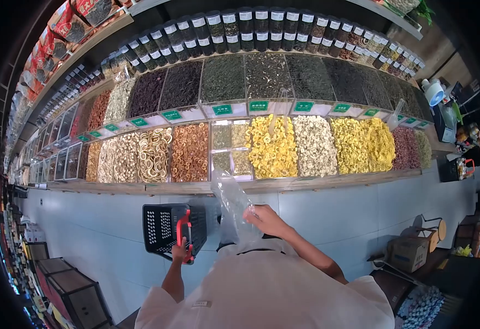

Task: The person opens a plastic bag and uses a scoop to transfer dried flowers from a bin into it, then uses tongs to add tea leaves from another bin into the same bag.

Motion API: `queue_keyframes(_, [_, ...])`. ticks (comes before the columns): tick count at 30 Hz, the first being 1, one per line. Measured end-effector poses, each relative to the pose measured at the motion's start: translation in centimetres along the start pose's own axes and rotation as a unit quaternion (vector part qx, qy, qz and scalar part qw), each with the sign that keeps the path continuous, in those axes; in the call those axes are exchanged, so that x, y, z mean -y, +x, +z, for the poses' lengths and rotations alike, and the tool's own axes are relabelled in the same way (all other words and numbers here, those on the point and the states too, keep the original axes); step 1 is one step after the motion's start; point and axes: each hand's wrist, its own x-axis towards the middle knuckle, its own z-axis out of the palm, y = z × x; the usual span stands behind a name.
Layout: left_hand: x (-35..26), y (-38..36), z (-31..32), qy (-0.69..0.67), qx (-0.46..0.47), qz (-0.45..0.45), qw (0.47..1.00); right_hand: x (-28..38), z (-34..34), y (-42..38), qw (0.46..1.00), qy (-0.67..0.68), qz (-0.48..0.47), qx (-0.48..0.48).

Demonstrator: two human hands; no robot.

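Closed round the red handle (183,226) of a black basket (160,227) is the left hand (179,252), its grip narrow; by the right hand (264,220), a clear plastic bag (231,203) is held in curled fingers, though how tightly cannot be told. Left of the basket, open grey floor (97,230) is seen as far as the dark-framed crates (72,288). Both hands are kept on the near side of the wooden counter edge (305,182), and the bag is stretched towards it (whether it is touched cannot be told). Right of the right hand, more floor is left open, up to a cardboard box (409,253) and a round-topped stool (441,229).

The basket is made of rigid, perforated plastic; the bag is thin, glossy and creased. Beyond them, the bins are filled, left to right, with pale rings (155,153), orange-brown rings (190,153), curled yellow pieces (273,156), cream pieces (315,145), deeper yellow pieces (379,145) and small reddish ones (405,148).
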Motion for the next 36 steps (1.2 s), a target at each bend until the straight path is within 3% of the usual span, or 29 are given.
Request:
queue_keyframes(2, [-0.8,-0.6,-0.5,0.003,0.03,-0.028,0.999,-0.2,-0.2,0.3,1.0,0.001,-0.012,0.004])
queue_keyframes(4, [-1.8,-1.2,-0.7,0.126,-0.082,0.219,0.964,-0.9,0.0,1.1,0.999,-0.029,-0.034,0.015])
queue_keyframes(5, [-3.4,-2.6,-0.8,0.136,-0.15,0.218,0.955,-1.1,0.1,1.6,0.999,-0.027,-0.034,0.012])
queue_keyframes(7, [-9.4,-6.1,-1.3,-0.136,-0.064,0.219,0.964,-1.2,0.5,2.5,0.995,-0.078,-0.039,0.038])
queue_keyframes(9, [-21.8,-16.9,-4.0,-0.329,0.129,0.092,0.931,-1.4,1.4,3.5,0.993,-0.096,-0.051,0.04])
queue_keyframes(10, [-23.7,-17.7,-3.2,-0.33,0.13,0.092,0.93,-1.5,1.8,4.3,0.99,-0.115,-0.07,0.04])
queue_keyframes(12, [-26.1,-18.0,-2.3,-0.197,0.162,0.16,0.953,-1.5,2.9,5.7,0.988,-0.118,-0.08,0.06])
queue_keyframes(13, [-26.6,-17.3,-1.5,-0.185,0.113,0.179,0.96,-1.5,3.2,6.4,0.985,-0.123,-0.09,0.081])
queue_keyframes(16, [-22.5,-10.3,-1.4,-0.22,0.143,0.226,0.938,-0.4,2.9,7.7,0.986,-0.138,-0.042,0.086])
queue_keyframes(18, [-23.1,-10.5,-3.1,-0.257,0.145,0.194,0.935,-1.2,2.3,7.9,0.993,-0.1,-0.042,0.055])
queue_keyframes(21, [-25.1,-12.2,-5.0,-0.308,0.039,0.15,0.939,-3.2,0.4,7.9,0.998,-0.019,-0.046,0.036])
queue_keyframes(24, [-25.5,-12.7,-5.4,-0.316,0.04,0.173,0.932,-0.1,-4.1,7.5,0.992,-0.023,0.035,0.118])
queue_keyframes(28, [-27.0,-15.5,-3.6,-0.337,0.022,0.174,0.925,-0.1,-10.9,8.7,0.988,-0.044,-0.017,0.148])
queue_keyframes(29, [-27.0,-16.2,-3.3,-0.338,0.025,0.184,0.923,-0.4,-13.0,9.3,0.982,-0.14,-0.031,0.126])
queue_keyframes(30, [-26.6,-16.6,-2.8,-0.341,0.018,0.179,0.922,-1.0,-15.2,10.2,0.965,-0.234,-0.046,0.104])
queue_keyframes(32, [-25.8,-17.1,-1.4,-0.374,0.01,0.198,0.906,-4.1,-19.7,12.2,0.852,-0.51,-0.118,0.032])
queue_keyframes(34, [-26.5,-18.5,-0.2,-0.395,-0.001,0.179,0.901,-4.9,-24.6,14.8,0.76,-0.63,-0.147,0.057])
queue_keyframes(36, [-27.1,-19.3,0.7,-0.4,-0.011,0.201,0.894,-6.3,-28.4,17.6,0.709,-0.67,-0.208,0.068])
